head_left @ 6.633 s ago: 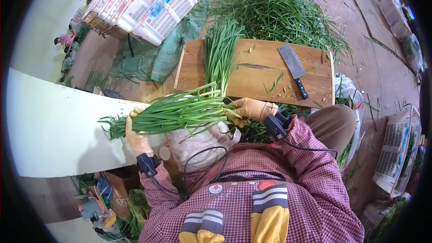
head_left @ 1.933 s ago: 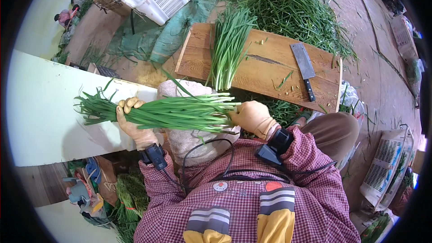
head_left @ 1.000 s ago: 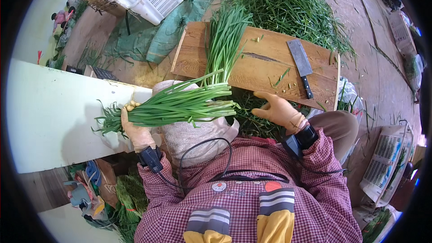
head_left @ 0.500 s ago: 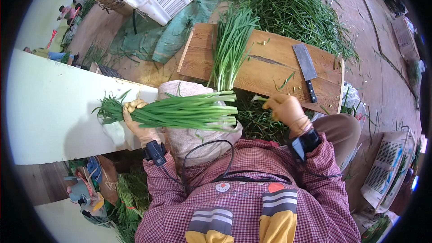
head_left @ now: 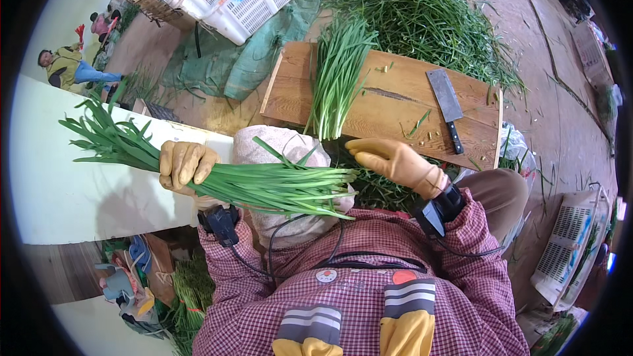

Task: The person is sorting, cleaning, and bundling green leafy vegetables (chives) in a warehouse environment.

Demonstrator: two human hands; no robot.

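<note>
- Our left hand (head_left: pixel 188 166) clenches a bunch of greens (head_left: pixel 270 184) over a pale cloth (head_left: pixel 264 142).
- Our right hand (head_left: pixel 401 165) is released, stretched out near the stem ends (head_left: pixel 343 192).
- Before us, a knife (head_left: pixel 445 99) lies on a board (head_left: pixel 389 117).

A bunch of greens (head_left: pixel 277 188) stretches crosswise in the foreground, the left grip (head_left: pixel 188 165) around its leafy part and the right grip (head_left: pixel 399 165) just beside its stem ends; a sack (head_left: pixel 280 142) sits beneath, a panel (head_left: pixel 59 184) at left. Beyond, a tabletop (head_left: pixel 372 115) bears a second bunch (head_left: pixel 339 79) on its left half and a knife (head_left: pixel 445 99) on its right. Behind that, a heap of leaves (head_left: pixel 422 23) lies on the floor (head_left: pixel 560 132), with crates (head_left: pixel 250 3) and a tarp (head_left: pixel 204 66) to the heap's left and another crate (head_left: pixel 567 244) at far right.
</note>
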